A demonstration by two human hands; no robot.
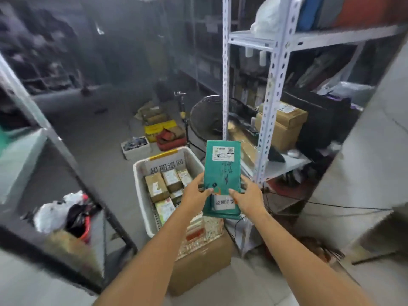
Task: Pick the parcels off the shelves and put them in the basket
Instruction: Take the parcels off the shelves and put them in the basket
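Note:
A flat green parcel (221,173) with a white shipping label near its top and a second white label near its bottom is held upright in front of me. My left hand (195,194) grips its left edge and my right hand (248,197) grips its right edge, thumbs on the front face. Below and to the left stands the grey plastic basket (141,186), holding several small cardboard and pale parcels. The parcel's lower end hangs over the basket's right side.
A white metal shelf rack (271,89) rises on the right with a brown box (284,122) and dark items on it. A cardboard carton (198,270) lies under the basket's near end. Bags (64,210), a fan (207,115) and boxes litter the floor.

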